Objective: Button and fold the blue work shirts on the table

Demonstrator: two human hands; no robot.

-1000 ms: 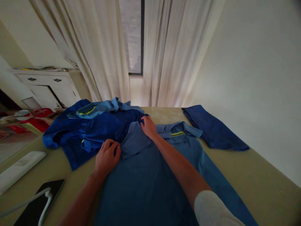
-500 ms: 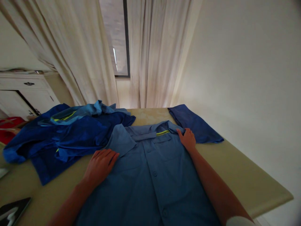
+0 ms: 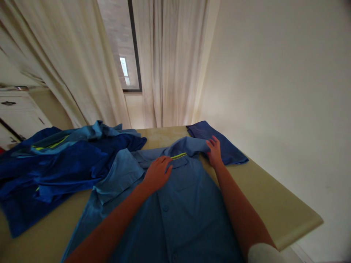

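Note:
A blue-grey button-up shirt [image 3: 189, 204] lies front up before me, with a yellow-green stripe above its chest pocket. My left hand [image 3: 158, 174] rests on the upper front near the collar and stripe, palm down, fingers extended and not gripping. At the end of the right-hand sleeve [image 3: 199, 143], my right hand [image 3: 215, 151] pinches the sleeve's edge between thumb and fingers. The other sleeve [image 3: 120, 175] lies spread to the left. Part of the shirt's lower front is hidden by my left forearm.
A heap of dark and lighter blue garments [image 3: 74, 164] lies on the left of the pale table [image 3: 274, 204]. A folded navy cloth [image 3: 225, 144] is at the back right, near the wall. Curtains [image 3: 175, 65] hang behind, and a white cabinet [image 3: 19, 113] stands at far left.
My left hand has moved right, from the left sleeve area to the shirt's upper front. My right hand stays at the right sleeve, its edge now raised. The view has swung right.

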